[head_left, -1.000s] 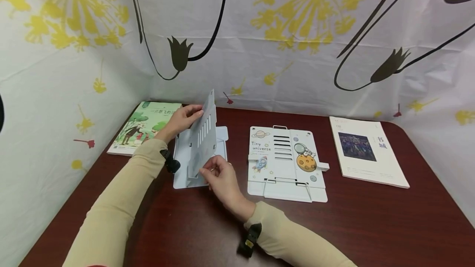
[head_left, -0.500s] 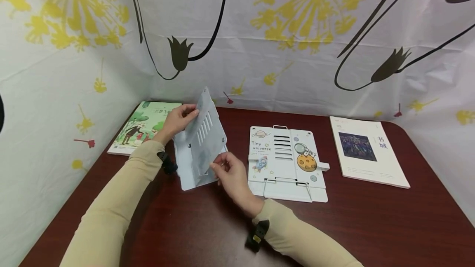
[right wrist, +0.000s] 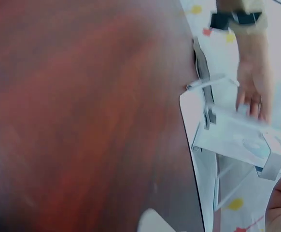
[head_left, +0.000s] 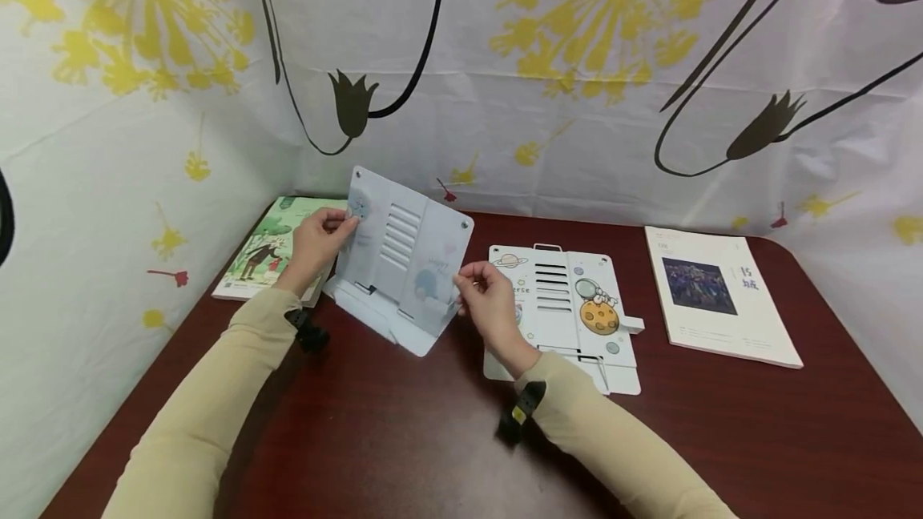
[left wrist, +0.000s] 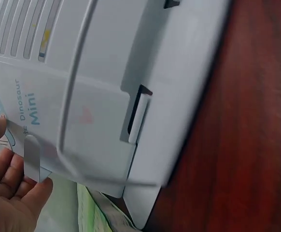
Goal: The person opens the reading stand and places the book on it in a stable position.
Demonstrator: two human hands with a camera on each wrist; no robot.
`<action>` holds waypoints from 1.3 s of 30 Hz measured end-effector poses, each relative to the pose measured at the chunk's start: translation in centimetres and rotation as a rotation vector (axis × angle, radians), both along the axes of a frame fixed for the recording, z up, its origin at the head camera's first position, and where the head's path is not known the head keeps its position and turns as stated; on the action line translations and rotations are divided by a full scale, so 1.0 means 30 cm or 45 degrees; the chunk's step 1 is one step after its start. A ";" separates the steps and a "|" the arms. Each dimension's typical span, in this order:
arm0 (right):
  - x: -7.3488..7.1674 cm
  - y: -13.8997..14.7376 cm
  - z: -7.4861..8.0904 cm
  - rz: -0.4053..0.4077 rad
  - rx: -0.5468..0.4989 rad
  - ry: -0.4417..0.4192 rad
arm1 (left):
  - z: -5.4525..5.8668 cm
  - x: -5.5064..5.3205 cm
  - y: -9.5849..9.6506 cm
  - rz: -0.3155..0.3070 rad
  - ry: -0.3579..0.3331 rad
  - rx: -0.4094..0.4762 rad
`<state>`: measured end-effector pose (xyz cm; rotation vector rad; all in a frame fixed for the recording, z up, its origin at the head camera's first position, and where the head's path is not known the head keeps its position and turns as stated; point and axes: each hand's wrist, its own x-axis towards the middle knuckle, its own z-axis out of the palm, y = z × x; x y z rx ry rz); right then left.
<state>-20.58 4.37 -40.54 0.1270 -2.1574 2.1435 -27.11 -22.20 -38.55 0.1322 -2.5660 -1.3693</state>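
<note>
Item 1: pale blue book stand (head_left: 404, 263), propped up, panel tilted back, base on desk (head_left: 404, 439), rear-left area. Panel has slots down the middle and faint cartoon print; left wrist view shows "Dinosaur Mini" lettering.

Left hand (head_left: 317, 243): fingers curled on the stand's upper left edge, thumb in front, pinching the panel.

Right hand (head_left: 486, 303): fingers pinch the stand's right edge, low down, thumb and forefinger closed on it.

Item 2: white book stand (head_left: 577, 303), flat on desk just right of the blue one, planet print, slots, wire page holders at near edge. Right wrist lies over its near-left corner.

Item 3: green picture book (head_left: 267, 251), flat, far-left corner, partly behind left hand.

Item 4: white book (head_left: 714, 291) w/ dark cover photo, flat, right side, well apart from both stands.

Backdrop: white cloth w/ yellow flower print (head_left: 591, 14) on rear and side walls.

Right wrist view blurred; shows desk, blue stand, other hand only.
</note>
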 end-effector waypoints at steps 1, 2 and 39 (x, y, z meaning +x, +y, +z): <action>-0.011 0.003 0.004 -0.008 0.001 -0.006 | -0.003 0.006 -0.006 0.014 0.004 0.002; -0.022 0.006 0.007 -0.013 0.007 -0.011 | -0.006 0.010 -0.011 0.029 0.011 0.003; -0.233 0.021 0.036 -0.194 0.387 0.028 | -0.050 0.061 -0.030 0.180 0.142 0.107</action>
